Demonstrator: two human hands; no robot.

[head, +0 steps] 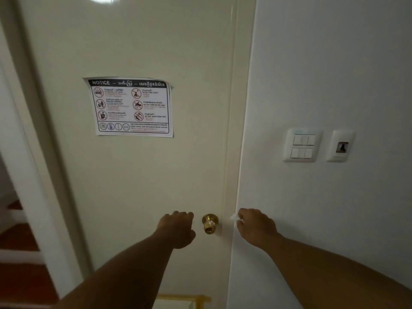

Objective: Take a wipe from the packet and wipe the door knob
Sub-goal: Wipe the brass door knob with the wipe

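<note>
A brass door knob (209, 223) sticks out of a cream door (138, 175), near its right edge. My left hand (178, 228) hovers just left of the knob with its fingers curled in, holding nothing that I can see. My right hand (254, 226) is to the right of the knob, against the door frame, and pinches a small white wipe (234, 217) that pokes out from its fingers. Neither hand touches the knob. The wipe packet is not in view.
A printed notice sheet (130, 107) is stuck on the door at chest height. On the white wall (334, 74) to the right sit a switch plate (301, 145) and a second small plate (340, 146). At the left, stairs (15, 237) with reddish treads descend. A yellow-edged object (185, 301) shows at the bottom.
</note>
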